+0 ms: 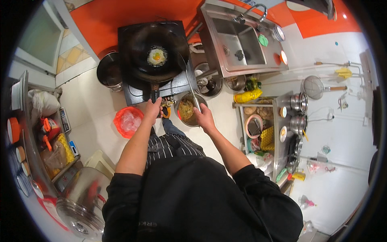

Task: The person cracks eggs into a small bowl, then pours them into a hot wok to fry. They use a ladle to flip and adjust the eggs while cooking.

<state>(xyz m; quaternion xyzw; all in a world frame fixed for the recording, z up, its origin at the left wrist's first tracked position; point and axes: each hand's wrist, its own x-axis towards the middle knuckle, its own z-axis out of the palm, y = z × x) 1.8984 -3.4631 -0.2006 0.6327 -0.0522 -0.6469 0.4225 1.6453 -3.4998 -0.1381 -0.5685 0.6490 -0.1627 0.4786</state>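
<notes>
My left hand (153, 109) is closed around the black handle (155, 92) of a dark wok (137, 65). The wok sits on a black gas stove (133, 95) in front of me. Near the middle of the wok lies a frying egg (157, 56), its yolk showing orange amid the white. A metal wok spatula (190, 80) is in my right hand (204, 117), gripped by its pale handle end. The spatula's blade rests at or just over the wok's right inner side; I cannot tell if it touches.
Below my right hand, a metal pot (193, 122) on the floor holds yellowish contents. A red plastic-lined bin (127, 110) stands left of my legs. A stainless steel sink (222, 72) is at the right, above a metal bowl (222, 87). Shelving (275, 145) lines the right; a large steel pot (86, 187) stands left.
</notes>
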